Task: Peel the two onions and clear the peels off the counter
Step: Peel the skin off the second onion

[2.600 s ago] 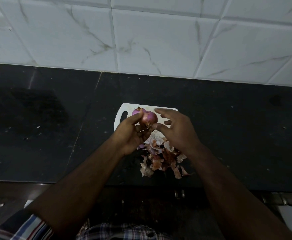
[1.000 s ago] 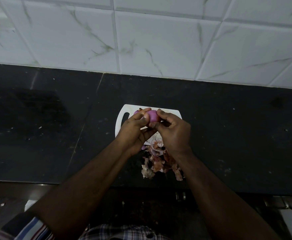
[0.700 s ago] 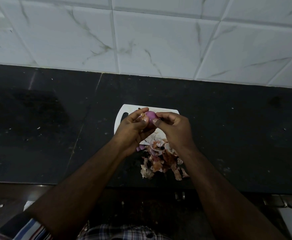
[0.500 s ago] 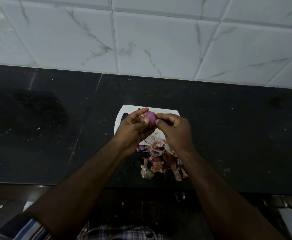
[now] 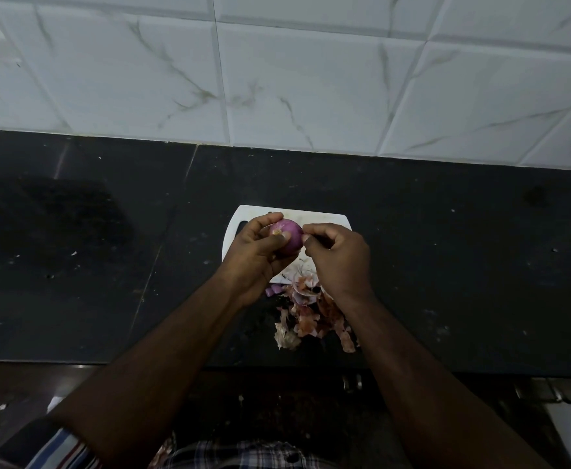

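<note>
Onion [image 5: 289,235]: purple, smooth and glossy on the side that shows, held up above the white cutting board [image 5: 324,220]. The left hand [image 5: 257,257] cups it, fingers and thumb curled round it, thumb tip lying across its near face by a small pale scar. The right hand [image 5: 336,255] is just beside it, thumb and forefinger pinched together at the onion's right edge, apparently on a scrap of skin; the scrap is too small to make out clearly.

Progress, as a judgement: this onion looks close to bare, with no dry brown skin visible on the exposed part. The hidden side cannot be checked.

A second onion cannot be picked out for certain. Some purple bits [image 5: 275,290] lie at the board's near edge under the left wrist; whether they are pieces of onion or peel cannot be told.

Peels [image 5: 306,319]: a loose heap of pink, brown and white skins, spilling from the board's near end onto the black counter [image 5: 108,265], partly under the right forearm.

Left to do: finish this onion, account for the other, and gather the whole heap off the counter. Clearing is not yet begun.
</note>
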Action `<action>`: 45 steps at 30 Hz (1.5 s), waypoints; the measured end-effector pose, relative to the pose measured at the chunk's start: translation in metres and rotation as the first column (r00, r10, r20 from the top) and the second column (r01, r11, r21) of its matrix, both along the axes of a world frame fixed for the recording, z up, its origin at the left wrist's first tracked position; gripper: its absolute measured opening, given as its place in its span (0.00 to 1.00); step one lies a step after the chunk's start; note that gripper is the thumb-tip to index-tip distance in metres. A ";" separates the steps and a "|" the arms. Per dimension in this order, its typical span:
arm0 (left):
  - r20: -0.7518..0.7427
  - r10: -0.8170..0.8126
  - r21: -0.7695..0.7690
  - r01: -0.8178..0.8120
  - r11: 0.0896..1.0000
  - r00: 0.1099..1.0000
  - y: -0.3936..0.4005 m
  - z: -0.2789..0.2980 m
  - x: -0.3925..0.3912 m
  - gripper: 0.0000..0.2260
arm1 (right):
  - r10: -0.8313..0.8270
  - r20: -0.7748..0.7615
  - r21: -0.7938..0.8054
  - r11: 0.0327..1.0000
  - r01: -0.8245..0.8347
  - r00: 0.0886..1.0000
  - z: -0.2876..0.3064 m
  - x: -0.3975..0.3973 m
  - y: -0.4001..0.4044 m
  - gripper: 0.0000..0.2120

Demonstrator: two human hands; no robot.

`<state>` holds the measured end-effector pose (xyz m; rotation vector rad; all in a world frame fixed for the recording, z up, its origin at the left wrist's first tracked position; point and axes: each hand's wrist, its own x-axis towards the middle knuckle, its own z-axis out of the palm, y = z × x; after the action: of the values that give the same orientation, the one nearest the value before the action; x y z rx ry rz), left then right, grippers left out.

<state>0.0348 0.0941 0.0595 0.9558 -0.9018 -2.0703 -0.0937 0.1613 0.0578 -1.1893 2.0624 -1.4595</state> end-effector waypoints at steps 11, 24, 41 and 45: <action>-0.116 0.022 0.212 0.003 0.977 0.993 -0.001 -0.001 0.009 0.19 | 0.105 -0.167 0.198 0.978 -0.071 0.980 -0.009 -0.014 0.007 0.10; -0.104 -0.009 0.147 0.024 0.989 0.995 0.008 -0.004 -0.005 0.17 | 0.065 0.431 -0.024 0.998 -0.061 0.900 -0.011 0.005 0.003 0.14; -0.108 -0.099 0.081 0.108 0.991 0.989 0.003 -0.003 0.001 0.22 | 0.137 0.283 -0.085 0.989 -0.117 0.949 -0.006 -0.003 0.001 0.14; -0.060 -0.115 0.061 0.119 0.991 0.992 0.002 0.000 0.001 0.19 | 0.296 0.027 -0.081 0.953 -0.293 0.955 0.002 -0.003 0.007 0.19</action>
<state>0.0357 0.0963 0.0594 0.8917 -0.8849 -2.2267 -0.0966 0.1681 0.0597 -1.4168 1.7276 -1.4139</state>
